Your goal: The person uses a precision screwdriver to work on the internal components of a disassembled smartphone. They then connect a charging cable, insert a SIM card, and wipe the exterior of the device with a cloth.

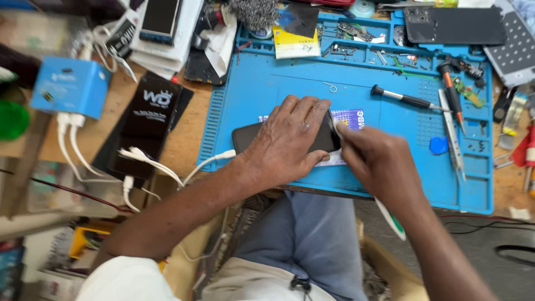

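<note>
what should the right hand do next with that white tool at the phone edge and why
Probably slide the white tool a little further along the dark phone edge. The left hand lies flat over the phone, pinning it to the blue mat, and the right hand holds the tool's tip at the phone's right end, so short strokes look safest. What the tip does there is hidden.

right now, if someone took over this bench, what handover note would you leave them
Left hand: flat on the dark phone, pinning it to the blue work mat.
Right hand: gripping a white toothbrush, head at the phone's right end.
Under the phone: a printed card. A white cable reaches its left end.
Screwdrivers and tweezers lie unused on the mat's right.
Done: phone held down. Left: cannot tell how far the brushing has got.
</note>
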